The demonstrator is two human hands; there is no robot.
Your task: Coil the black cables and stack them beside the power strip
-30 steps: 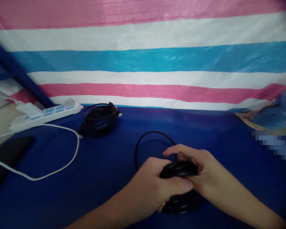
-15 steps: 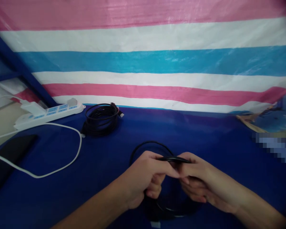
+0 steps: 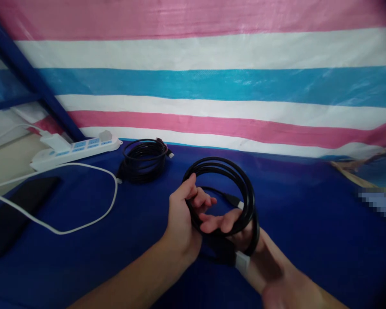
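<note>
A black cable [image 3: 244, 184], wound into a round coil of several turns, is held up above the blue table between both hands. My left hand [image 3: 183, 214] grips the coil's left side, thumb on top and fingers curled through the loop. My right hand [image 3: 244, 234] comes from below with its fingers hooked over the coil's lower right part. One plug with a pale metal tip [image 3: 240, 205] shows inside the loop. A larger plug [image 3: 242, 261] with a light grey end hangs below, by the right wrist. The palm sides of the right hand are partly hidden by the coil.
A second black cable coil [image 3: 143, 163] lies farther back on the blue table [image 3: 292, 206]. To the left are a white power strip [image 3: 80, 150], a looped white cable [image 3: 114, 193] and a dark flat object [image 3: 22, 210]. A striped sheet [image 3: 212, 83] hangs behind.
The coil has tipped up into an open ring facing me. My right hand has turned over and moved lower, under it. My left hand has shifted slightly left and up. The view has shifted a little.
</note>
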